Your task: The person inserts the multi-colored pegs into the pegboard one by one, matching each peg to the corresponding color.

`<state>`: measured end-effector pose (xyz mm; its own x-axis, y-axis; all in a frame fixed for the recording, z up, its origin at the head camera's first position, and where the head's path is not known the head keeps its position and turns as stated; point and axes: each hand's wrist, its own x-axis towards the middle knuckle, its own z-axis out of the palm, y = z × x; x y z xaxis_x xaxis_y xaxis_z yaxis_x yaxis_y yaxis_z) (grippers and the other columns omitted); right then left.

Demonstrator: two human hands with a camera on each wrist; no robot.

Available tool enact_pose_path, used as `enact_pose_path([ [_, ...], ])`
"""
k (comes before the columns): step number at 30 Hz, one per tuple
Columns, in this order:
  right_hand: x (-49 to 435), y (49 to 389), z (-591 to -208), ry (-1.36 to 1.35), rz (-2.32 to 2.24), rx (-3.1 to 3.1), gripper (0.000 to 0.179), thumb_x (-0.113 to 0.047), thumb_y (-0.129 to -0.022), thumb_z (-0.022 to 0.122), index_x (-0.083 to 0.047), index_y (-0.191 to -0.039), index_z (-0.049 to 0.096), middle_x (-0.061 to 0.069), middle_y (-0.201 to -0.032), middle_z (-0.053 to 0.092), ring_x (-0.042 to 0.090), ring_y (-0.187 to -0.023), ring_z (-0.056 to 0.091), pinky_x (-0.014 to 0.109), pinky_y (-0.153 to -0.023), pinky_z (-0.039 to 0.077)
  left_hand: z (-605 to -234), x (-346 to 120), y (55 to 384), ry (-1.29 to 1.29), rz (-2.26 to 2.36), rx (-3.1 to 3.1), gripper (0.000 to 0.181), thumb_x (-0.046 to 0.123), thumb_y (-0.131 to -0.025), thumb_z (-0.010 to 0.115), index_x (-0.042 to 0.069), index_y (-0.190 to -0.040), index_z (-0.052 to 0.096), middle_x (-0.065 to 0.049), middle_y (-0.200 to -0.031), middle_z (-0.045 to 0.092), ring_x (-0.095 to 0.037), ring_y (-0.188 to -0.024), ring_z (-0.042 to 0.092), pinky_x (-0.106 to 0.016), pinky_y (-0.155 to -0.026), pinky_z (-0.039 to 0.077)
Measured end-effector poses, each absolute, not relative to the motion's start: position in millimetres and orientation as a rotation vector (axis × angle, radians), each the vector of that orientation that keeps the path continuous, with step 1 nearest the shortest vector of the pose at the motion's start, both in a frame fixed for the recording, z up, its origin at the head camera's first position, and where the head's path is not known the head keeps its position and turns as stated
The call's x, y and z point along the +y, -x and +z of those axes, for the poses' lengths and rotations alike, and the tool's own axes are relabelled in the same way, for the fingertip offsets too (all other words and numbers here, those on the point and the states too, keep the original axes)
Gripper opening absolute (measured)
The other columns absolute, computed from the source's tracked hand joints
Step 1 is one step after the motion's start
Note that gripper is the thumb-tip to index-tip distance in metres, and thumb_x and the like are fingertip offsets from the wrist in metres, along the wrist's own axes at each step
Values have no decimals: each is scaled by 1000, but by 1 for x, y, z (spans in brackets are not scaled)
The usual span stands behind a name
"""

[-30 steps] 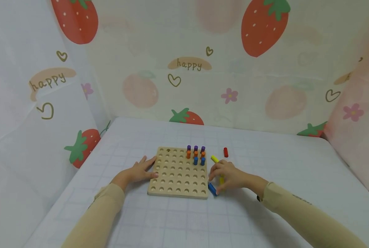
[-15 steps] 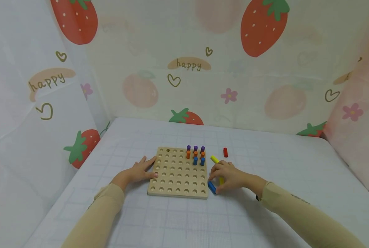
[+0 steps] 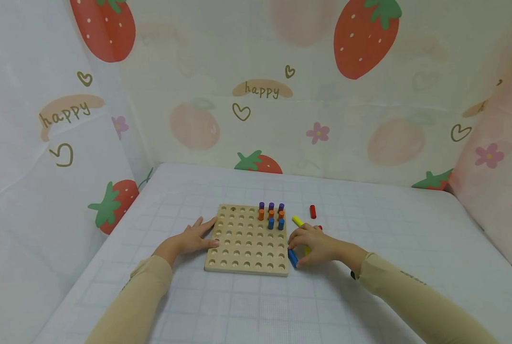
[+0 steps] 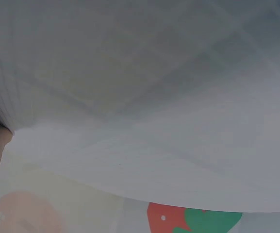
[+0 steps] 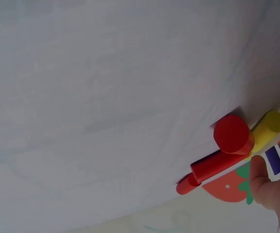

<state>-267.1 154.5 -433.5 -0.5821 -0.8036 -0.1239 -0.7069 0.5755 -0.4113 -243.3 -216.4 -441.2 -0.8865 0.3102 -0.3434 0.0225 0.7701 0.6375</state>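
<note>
A square wooden pegboard (image 3: 239,243) with rows of round holes lies flat on the table. Purple, orange and blue pegs (image 3: 271,223) stand upright in its far right corner. My left hand (image 3: 189,238) rests at the board's left edge, fingers spread and straight, thumb over the rim. Beside the right edge, my right hand (image 3: 314,243) pinches a loose blue peg (image 3: 292,258) between thumb and fingertips at its two ends. The peg lies tilted, low by the table. Yellow pegs (image 3: 297,220) show around this hand, one partly hidden beneath it.
A red peg (image 3: 313,211) lies beyond my right hand, and another red tip (image 3: 320,227) peeks out behind the knuckles. The right wrist view has several red pegs (image 5: 217,166) and a yellow peg (image 5: 268,130) close together. A printed cloth wall (image 3: 256,129) stands behind the table.
My right hand has shifted slightly left, and the blue peg has moved with it toward the board. A red tip has come into sight behind the hand. The left hand stays put.
</note>
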Motion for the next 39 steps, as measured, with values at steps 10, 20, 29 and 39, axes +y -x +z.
enact_pose_path([
  [10,143,265,-428,986,-589,2505,37,-22,-79,83,-13,-110,63,-2,-111,62,21,-108,51,47,-96,41,-442,-216,242,-253,907,2534,88,45,-93,62,7,-156,13,-32,-156,-3,-55,-139,-9,-70,-108,-1],
  [20,136,263,-426,899,-718,2480,34,-11,-80,80,-13,-108,59,-4,-97,59,16,-92,54,35,-86,48,-441,-216,241,-248,912,2527,88,45,-94,61,8,-156,12,-32,-156,-3,-55,-139,-10,-70,-107,-1],
  [29,131,264,-428,785,-810,2468,27,-2,-84,74,-10,-105,60,-2,-92,61,17,-86,53,33,-81,49,-441,-217,242,-256,904,2524,87,44,-94,61,7,-156,12,-32,-156,-3,-57,-138,-10,-72,-106,-1],
  [39,131,267,-419,692,-906,2537,22,-6,-88,71,-6,-107,61,1,-93,61,18,-86,54,34,-79,49,-439,-217,241,-246,902,2520,87,45,-94,61,8,-156,11,-32,-156,-5,-58,-137,-11,-74,-105,-1],
])
